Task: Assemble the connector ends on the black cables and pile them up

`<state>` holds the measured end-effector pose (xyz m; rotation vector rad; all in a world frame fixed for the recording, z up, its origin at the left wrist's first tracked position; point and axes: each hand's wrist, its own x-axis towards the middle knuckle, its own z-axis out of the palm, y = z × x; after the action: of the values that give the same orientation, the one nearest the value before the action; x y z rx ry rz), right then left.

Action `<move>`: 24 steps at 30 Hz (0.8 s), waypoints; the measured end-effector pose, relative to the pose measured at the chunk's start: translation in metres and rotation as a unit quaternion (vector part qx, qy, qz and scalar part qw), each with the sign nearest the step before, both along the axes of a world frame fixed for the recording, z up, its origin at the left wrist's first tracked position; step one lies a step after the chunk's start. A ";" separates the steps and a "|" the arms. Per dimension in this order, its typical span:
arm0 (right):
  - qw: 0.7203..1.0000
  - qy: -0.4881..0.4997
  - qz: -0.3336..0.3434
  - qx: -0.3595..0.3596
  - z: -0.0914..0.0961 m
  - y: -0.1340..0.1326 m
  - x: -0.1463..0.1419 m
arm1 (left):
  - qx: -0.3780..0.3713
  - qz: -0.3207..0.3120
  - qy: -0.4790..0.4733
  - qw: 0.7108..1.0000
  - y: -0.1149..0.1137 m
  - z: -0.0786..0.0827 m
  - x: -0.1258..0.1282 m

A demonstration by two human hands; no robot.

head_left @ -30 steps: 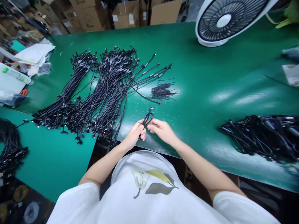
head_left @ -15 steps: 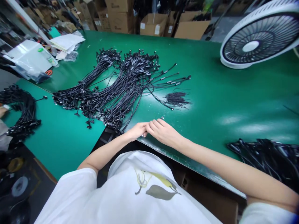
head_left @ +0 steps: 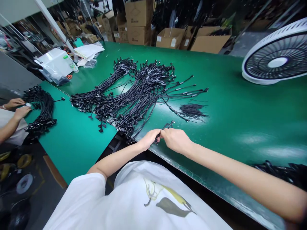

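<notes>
- The left hand [head_left: 149, 139] sits just in front of the large heap of black connector cables [head_left: 134, 95], its fingers curled and closed on a black cable [head_left: 165, 127].
- The right hand [head_left: 176, 140] is clenched on the same black cable, right beside the left hand and touching it; most of the cable is hidden inside the two grips.
- The black cable lies just in front of the heap, its small connector end [head_left: 171, 122] sticking up and away from the hands.
- The heap rests on a green-topped workbench [head_left: 227, 105], with a small bunch of thin black wires [head_left: 192, 111] just beside it, toward the right.
- Further right of the heap stands a white desk fan [head_left: 275, 56], tilted, its black grille facing up.
- A second, darker cable pile [head_left: 280, 172] lies well to the right of the heap, at the bench's front edge.
- Left of the heap, on a teal bench [head_left: 74, 150], a co-worker's hands [head_left: 21, 111] are touching a looped cable bundle [head_left: 40, 108].
- Beyond the heap stand cardboard boxes [head_left: 170, 38]; papers [head_left: 88, 51] and a plastic bag [head_left: 56, 65] lie beyond it, toward the left.
</notes>
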<state>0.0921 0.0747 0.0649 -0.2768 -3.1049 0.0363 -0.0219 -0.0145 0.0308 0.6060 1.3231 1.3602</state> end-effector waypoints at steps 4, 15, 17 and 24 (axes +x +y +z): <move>0.945 0.135 -0.162 -0.250 -0.011 -0.004 -0.011 | 0.066 0.194 0.024 0.978 0.010 -0.003 -0.001; 0.968 0.177 -0.101 -0.144 -0.006 -0.003 0.010 | 0.023 -0.086 0.016 0.996 -0.008 -0.004 -0.019; 0.983 0.153 -0.035 -0.097 -0.010 -0.015 0.010 | -0.006 -0.079 -0.059 0.995 -0.003 -0.003 -0.022; 0.970 0.137 -0.160 -0.120 -0.014 0.008 0.014 | 0.102 -0.097 0.136 0.981 -0.017 0.027 -0.018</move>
<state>0.1065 0.0823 0.0505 -0.7078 -2.7429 0.4064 -0.0395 -0.0313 0.0578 1.0645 1.3068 1.2920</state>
